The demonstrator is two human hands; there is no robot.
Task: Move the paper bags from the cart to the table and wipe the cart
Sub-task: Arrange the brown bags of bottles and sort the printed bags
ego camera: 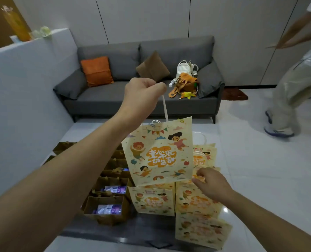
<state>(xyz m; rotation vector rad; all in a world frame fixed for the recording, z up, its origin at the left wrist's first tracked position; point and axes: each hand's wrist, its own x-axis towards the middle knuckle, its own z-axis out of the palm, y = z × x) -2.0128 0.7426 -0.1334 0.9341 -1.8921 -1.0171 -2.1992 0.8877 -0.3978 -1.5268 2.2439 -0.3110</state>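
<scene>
Paper bag [158, 151] hangs from my left hand's [142, 95] fisted grip; right hand [210, 180], fingers curled at the next bag [198, 199], should steady it.

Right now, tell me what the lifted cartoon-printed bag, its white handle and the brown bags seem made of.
Lifted cream cartoon-printed bag: matte paper, stiff flat panel. White handle: apparently twisted paper cord, blurred. Open brown bags: likely kraft paper, dull, sharply creased.

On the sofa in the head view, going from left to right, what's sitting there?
Orange cushion → brown cushion → white bag, with an orange bag in front of it → grey cushion at the right arm.
</scene>
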